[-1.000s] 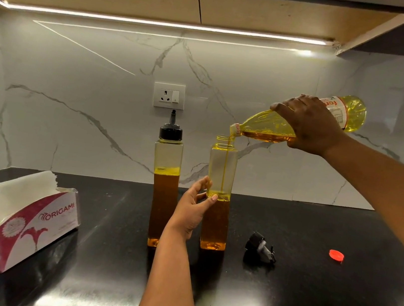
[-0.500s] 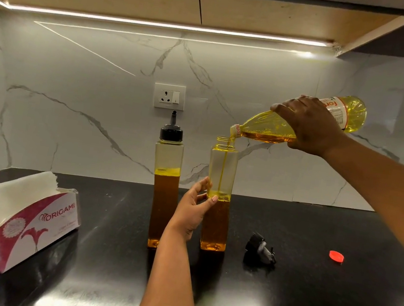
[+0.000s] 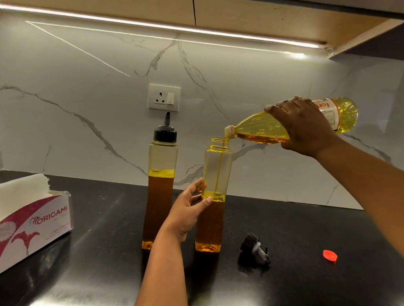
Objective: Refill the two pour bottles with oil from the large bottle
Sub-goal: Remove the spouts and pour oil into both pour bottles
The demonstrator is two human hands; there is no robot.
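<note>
Oil lvl in open pour bottle (image 3: 215, 181) at frame center creeps up slightly vs 1 s ago.

1. White-and-magenta cardboard tissue box (image 3: 26, 231) at the left of the counter: "ORIGAMI" in white capitals on its front side; a smaller line beneath, too small to read.
2. Large clear plastic bottle of yellow oil (image 3: 259, 127), tilted: label shows red letters "for", the rest hidden by the hand; fine print illegible.

Glossy black tabletop (image 3: 305, 299)
Bearing tissue box (image 3: 16, 232), capped pour bottle (image 3: 160, 173), open pour bottle (image 3: 212, 207), black spout cap (image 3: 254, 248), red cap (image 3: 329, 255).
</note>
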